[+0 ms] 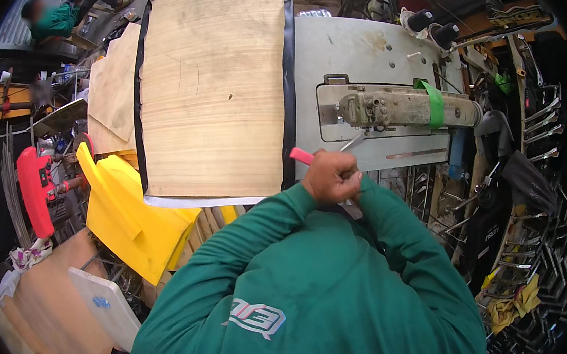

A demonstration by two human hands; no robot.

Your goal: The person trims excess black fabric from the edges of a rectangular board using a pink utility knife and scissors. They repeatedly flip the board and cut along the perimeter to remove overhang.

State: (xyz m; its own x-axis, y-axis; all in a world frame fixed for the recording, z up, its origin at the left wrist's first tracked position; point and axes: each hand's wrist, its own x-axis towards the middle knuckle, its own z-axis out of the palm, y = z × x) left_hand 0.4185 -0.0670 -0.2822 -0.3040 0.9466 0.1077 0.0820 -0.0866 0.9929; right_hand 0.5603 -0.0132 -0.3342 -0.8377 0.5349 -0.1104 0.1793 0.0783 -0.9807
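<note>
The left hand (330, 175) is curled closed around a pink-handled tool (301, 155), just on the wearer's side of the sewing machine (406, 112), which has a green band (430, 104) round its arm. A slim metal piece (353, 143) shows between the fist and the machine. The right hand is hidden, so I cannot tell how far open it is or what it holds. Left of the machine, on the grey desk (359, 42), is a black-edged wooden board (213, 88); black spools (419, 21) stand beyond the machine.
</note>
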